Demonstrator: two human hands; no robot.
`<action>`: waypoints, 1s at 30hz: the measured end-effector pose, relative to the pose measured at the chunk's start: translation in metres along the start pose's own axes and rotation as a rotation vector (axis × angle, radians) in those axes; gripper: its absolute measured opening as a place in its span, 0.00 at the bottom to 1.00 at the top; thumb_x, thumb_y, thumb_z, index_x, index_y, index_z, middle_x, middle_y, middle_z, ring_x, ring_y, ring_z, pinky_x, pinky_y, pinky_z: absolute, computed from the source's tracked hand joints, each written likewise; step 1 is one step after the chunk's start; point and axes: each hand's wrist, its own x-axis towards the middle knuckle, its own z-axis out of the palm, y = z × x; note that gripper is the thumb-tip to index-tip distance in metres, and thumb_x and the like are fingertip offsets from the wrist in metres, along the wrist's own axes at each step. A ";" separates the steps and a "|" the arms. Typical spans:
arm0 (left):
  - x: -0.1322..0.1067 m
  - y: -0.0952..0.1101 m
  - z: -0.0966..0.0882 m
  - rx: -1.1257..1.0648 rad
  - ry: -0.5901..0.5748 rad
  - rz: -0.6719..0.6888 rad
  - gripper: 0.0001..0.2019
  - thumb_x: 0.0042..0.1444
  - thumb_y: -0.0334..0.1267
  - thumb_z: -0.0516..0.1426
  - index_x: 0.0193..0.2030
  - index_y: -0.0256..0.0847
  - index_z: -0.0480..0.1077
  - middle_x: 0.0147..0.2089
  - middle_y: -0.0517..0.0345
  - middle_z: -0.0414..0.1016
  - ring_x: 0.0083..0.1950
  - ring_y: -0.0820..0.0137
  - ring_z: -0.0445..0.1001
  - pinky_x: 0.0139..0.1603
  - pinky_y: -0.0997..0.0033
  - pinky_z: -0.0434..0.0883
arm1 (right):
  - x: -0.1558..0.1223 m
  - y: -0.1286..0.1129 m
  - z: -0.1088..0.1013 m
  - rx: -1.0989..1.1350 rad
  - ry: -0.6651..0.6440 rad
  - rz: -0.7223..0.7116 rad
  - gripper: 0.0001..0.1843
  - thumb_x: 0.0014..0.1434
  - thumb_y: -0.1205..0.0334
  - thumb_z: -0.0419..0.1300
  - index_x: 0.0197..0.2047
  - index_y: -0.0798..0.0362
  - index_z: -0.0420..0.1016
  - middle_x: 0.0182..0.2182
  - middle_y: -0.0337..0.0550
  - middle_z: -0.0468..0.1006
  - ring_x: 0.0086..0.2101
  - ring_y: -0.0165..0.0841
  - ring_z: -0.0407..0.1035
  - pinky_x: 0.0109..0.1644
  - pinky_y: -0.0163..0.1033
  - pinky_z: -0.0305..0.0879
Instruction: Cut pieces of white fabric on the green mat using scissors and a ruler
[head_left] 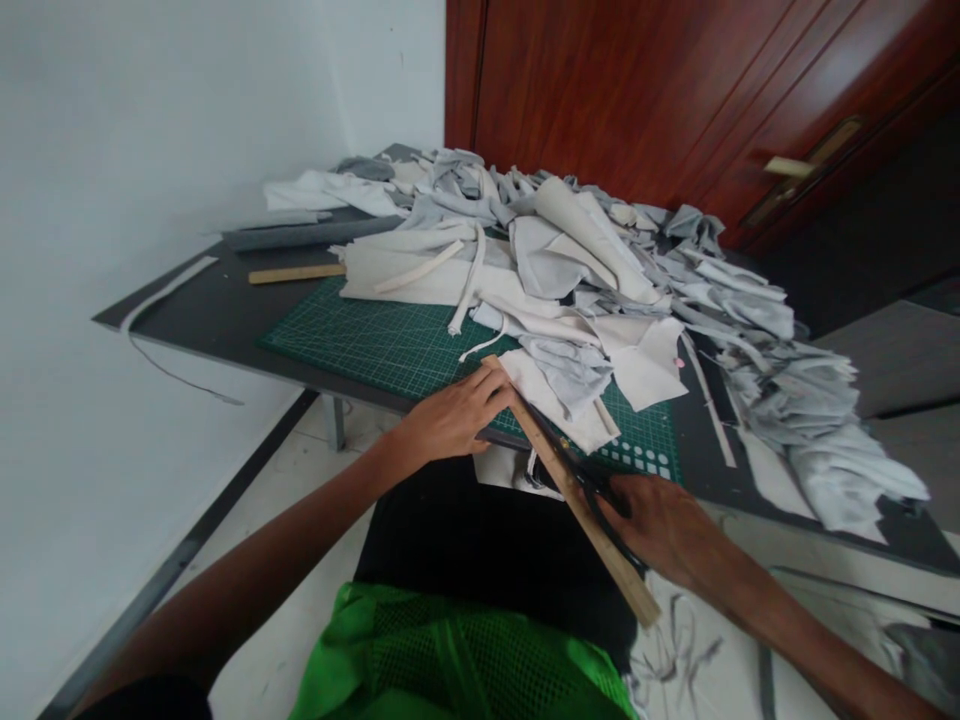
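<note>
My left hand [457, 412] presses on the far end of a long wooden ruler [571, 490] that lies slanted over the near edge of a green cutting mat [375, 345]. Its fingers are bent over the ruler's tip and a white fabric piece [559, 400]. My right hand [664, 525] grips black scissors [581, 470] beside the ruler, with the blades pointing toward the white fabric. The scissor handles are partly hidden by my fingers.
A large heap of grey and white fabric scraps [600, 260] covers the dark table [202, 310] to the back and right. A second wooden ruler [296, 272] lies at the left. A brown door [675, 100] stands behind. Scraps litter the floor [675, 640].
</note>
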 end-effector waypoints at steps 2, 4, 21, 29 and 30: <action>-0.001 0.000 0.000 -0.010 0.004 -0.007 0.30 0.50 0.31 0.68 0.59 0.36 0.63 0.63 0.41 0.63 0.69 0.51 0.62 0.65 0.57 0.70 | 0.001 -0.002 -0.001 0.004 -0.006 -0.007 0.25 0.72 0.48 0.46 0.31 0.51 0.74 0.28 0.48 0.81 0.32 0.41 0.77 0.37 0.42 0.62; -0.002 -0.001 0.001 -0.014 0.013 -0.008 0.30 0.50 0.31 0.67 0.60 0.38 0.64 0.61 0.43 0.63 0.68 0.52 0.63 0.63 0.57 0.72 | 0.003 -0.002 -0.001 0.015 -0.013 -0.017 0.26 0.72 0.48 0.46 0.31 0.52 0.74 0.29 0.49 0.81 0.33 0.42 0.77 0.38 0.42 0.62; -0.002 -0.004 0.005 0.005 0.026 0.018 0.33 0.50 0.33 0.69 0.63 0.39 0.64 0.60 0.43 0.62 0.67 0.51 0.63 0.64 0.53 0.71 | 0.010 0.001 -0.006 -0.024 -0.037 -0.025 0.25 0.72 0.49 0.49 0.30 0.52 0.77 0.28 0.49 0.82 0.32 0.41 0.78 0.37 0.41 0.64; -0.002 -0.003 0.002 0.021 0.023 0.021 0.34 0.50 0.32 0.69 0.63 0.40 0.64 0.60 0.43 0.63 0.68 0.50 0.63 0.64 0.53 0.71 | 0.011 0.011 0.002 0.002 -0.014 -0.036 0.27 0.72 0.48 0.48 0.29 0.51 0.77 0.27 0.48 0.82 0.31 0.40 0.78 0.36 0.41 0.65; -0.002 -0.003 0.002 0.018 0.023 0.021 0.33 0.51 0.32 0.69 0.63 0.40 0.64 0.60 0.43 0.63 0.68 0.50 0.63 0.64 0.53 0.71 | 0.011 0.013 0.003 0.010 -0.014 -0.040 0.27 0.72 0.47 0.48 0.29 0.51 0.78 0.27 0.49 0.82 0.31 0.41 0.78 0.36 0.41 0.66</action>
